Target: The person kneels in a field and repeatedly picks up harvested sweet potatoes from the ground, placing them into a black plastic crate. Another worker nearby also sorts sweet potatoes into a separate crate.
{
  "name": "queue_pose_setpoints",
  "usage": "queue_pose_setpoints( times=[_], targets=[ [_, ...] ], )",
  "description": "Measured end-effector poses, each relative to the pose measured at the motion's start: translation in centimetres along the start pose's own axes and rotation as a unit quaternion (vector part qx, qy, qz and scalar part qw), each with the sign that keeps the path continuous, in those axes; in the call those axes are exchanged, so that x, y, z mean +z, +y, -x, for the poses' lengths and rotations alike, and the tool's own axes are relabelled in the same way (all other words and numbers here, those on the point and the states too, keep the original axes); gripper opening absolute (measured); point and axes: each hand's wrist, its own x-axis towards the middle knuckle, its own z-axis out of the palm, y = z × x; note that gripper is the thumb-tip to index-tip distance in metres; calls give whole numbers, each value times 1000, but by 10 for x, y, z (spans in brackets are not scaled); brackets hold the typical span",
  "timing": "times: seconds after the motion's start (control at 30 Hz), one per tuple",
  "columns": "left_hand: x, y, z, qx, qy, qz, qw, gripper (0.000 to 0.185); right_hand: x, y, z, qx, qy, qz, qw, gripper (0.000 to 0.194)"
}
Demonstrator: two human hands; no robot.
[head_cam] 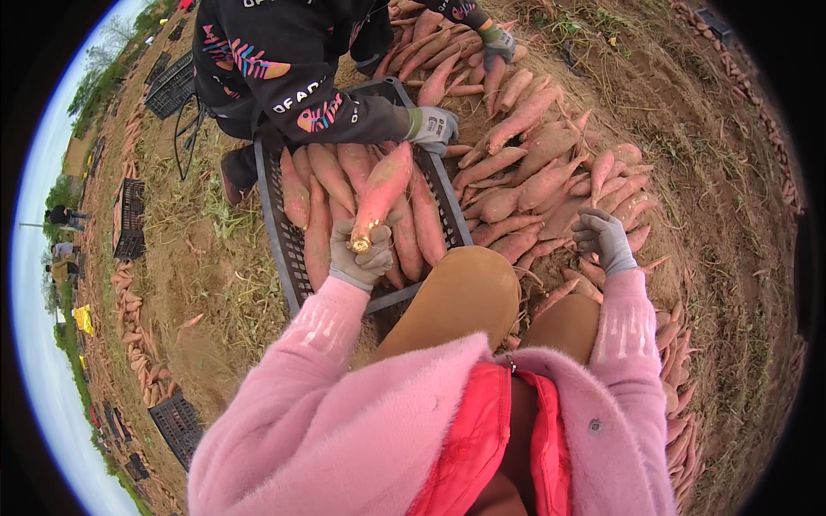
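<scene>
My left hand [362, 255], in a grey glove, grips a large pink sweet potato [386, 187] by its lower end, where pale flesh shows. It is held over a black plastic crate [459, 209], in which several sweet potatoes lie lengthwise. My right hand [601, 237], gloved too, is over the right edge of a heap of sweet potatoes [542, 155]; its fingers are partly curled, and whether they touch anything is unclear. A co-worker's gloved hand [435, 128] rests at the crate's far right rim. The co-worker's other hand [499, 46] touches a sweet potato in the heap.
The co-worker [284, 71] leans over the crate's far side. Further black crates [129, 219] stand to the left beside a row of sweet potatoes [132, 322]. More sweet potatoes [677, 387] lie on the soil at my right. Dry vines cover parts of the ground.
</scene>
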Motion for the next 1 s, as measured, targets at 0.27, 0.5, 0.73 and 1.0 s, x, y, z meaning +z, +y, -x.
queue_pose_setpoints(
  times=[0.27,0.5,0.73,1.0],
  targets=[
    [34,-20,12,-40,-80,-70,994,87,41,-25,26,-47,-111,-115,986,38],
    [77,-77,-94,-207,-94,-50,972,82,141,-41,22,-70,-370,-443,814,55],
    [92,-78,-117,-45,257,-231,937,31,106,-22,-14,-82,-10,-617,783,58],
    [58,-57,-81,97,304,-478,818,30,53,2,-53,-65,66,-637,765,55]
  ],
)
